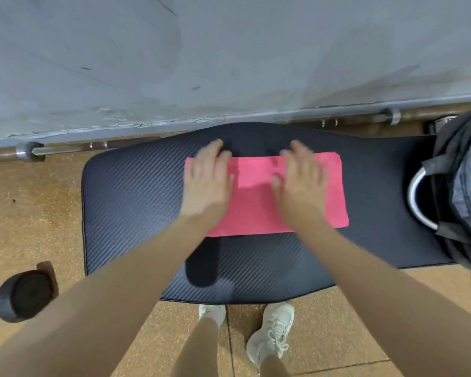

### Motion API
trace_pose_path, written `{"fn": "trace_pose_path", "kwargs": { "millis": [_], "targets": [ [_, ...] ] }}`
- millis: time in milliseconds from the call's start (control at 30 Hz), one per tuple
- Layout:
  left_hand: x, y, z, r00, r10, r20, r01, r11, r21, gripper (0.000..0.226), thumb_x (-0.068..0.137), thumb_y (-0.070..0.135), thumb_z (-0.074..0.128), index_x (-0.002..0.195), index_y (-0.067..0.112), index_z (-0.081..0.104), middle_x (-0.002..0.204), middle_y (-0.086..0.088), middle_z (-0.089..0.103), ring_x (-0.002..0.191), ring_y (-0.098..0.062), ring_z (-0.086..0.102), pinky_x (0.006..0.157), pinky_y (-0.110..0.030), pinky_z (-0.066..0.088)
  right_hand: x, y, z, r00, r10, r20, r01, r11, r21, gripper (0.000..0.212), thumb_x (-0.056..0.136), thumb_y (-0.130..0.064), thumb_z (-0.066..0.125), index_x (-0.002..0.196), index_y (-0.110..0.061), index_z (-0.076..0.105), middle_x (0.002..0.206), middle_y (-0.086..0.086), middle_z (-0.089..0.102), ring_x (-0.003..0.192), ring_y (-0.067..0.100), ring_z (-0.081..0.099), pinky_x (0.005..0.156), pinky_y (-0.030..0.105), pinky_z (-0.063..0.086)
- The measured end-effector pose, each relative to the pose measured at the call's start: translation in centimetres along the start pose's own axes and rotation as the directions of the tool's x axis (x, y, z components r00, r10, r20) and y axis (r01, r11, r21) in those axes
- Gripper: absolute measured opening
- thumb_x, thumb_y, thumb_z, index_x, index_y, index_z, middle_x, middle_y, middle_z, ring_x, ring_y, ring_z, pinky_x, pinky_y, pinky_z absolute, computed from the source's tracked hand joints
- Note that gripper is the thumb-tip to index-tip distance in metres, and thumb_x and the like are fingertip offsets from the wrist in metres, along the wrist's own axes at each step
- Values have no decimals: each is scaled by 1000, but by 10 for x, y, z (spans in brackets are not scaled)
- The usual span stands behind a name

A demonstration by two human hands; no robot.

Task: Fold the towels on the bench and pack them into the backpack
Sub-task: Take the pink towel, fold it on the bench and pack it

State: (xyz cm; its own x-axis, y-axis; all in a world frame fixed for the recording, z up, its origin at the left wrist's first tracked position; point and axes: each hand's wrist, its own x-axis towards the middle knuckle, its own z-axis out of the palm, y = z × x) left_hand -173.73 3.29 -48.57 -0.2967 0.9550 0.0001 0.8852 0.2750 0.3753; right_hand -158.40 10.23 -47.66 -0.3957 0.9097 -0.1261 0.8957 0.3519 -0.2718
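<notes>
Pink towel half-folded on desk; left hand and right hand spread flat on it; backpack packing remains.

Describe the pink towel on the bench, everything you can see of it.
The pink towel is a plain, soft-looking cloth lying flat as a neat rectangle, apparently already folded, with straight edges, long side running left to right. It rests near the middle of the dark ribbed bench pad, toward the wall side. Both hands lie on it with straight fingers: the left hand over its left end, the right hand right of its centre. The backpack sits apart, at the bench's right end.
</notes>
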Motion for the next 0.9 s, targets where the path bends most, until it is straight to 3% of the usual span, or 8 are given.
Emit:
{"fn": "trace_pose_path", "kwargs": {
  "millis": [100,167,367,533,633,733,833,900],
  "targets": [
    [-18,5,15,970,71,234,-80,996,30,57,84,29,31,134,3,43,144,-17,38,135,-30,34,112,-37,16,-23,-18,27,946,-247,210,256,967,-17,59,86,-38,32,139,-13,37,148,6,38,137,23,30,111,48,18],
    [-23,-12,20,950,127,285,-155,985,79,66,86,41,30,141,5,32,150,-14,29,139,-27,24,115,-31,2,-24,-2,34,922,-285,262,323,939,-115,61,87,-45,31,141,-17,31,148,4,37,137,22,23,110,47,10],
    [-20,-12,13,912,109,396,-187,968,165,100,70,70,34,146,7,12,154,-9,12,142,-21,5,112,-30,-11,-23,73,5,951,0,308,61,981,-186,71,86,-56,8,148,-24,-1,158,-4,-1,146,18,1,114,41,-7],
    [-20,-2,8,889,32,457,-142,968,209,106,77,70,43,144,14,-17,152,-2,-23,142,-18,-17,113,-32,-17,-17,75,-22,942,293,161,-311,945,99,59,95,-21,43,147,-8,18,156,12,10,140,33,15,112,43,20],
    [-20,17,5,889,-52,455,-72,966,250,104,79,68,41,144,10,-18,153,-5,-23,142,-20,-18,114,-36,-14,-16,73,-33,788,585,191,-616,756,223,53,94,-18,46,143,-10,28,143,15,33,126,36,34,98,43,34],
    [-21,38,10,920,43,389,-128,973,193,94,82,62,38,146,9,-6,156,-7,-5,145,-24,1,115,-37,-8,-15,72,-35,647,662,377,-762,566,314,48,91,-18,52,133,-6,34,122,12,52,110,32,50,85,38,41],
    [-15,65,23,895,215,392,-286,949,132,89,74,60,35,144,8,18,151,-10,29,137,-28,31,111,-38,7,-7,76,-38,636,610,472,-772,516,373,10,83,-12,61,84,-3,56,73,7,51,73,24,50,54,29,36],
    [-10,80,33,872,254,419,-334,933,131,90,73,63,35,143,9,23,149,-8,33,136,-27,33,112,-37,7,-4,79,-43,677,556,482,-732,576,364,25,79,-12,63,59,-8,49,58,5,44,61,22,43,47,27,29]
  ]
}}
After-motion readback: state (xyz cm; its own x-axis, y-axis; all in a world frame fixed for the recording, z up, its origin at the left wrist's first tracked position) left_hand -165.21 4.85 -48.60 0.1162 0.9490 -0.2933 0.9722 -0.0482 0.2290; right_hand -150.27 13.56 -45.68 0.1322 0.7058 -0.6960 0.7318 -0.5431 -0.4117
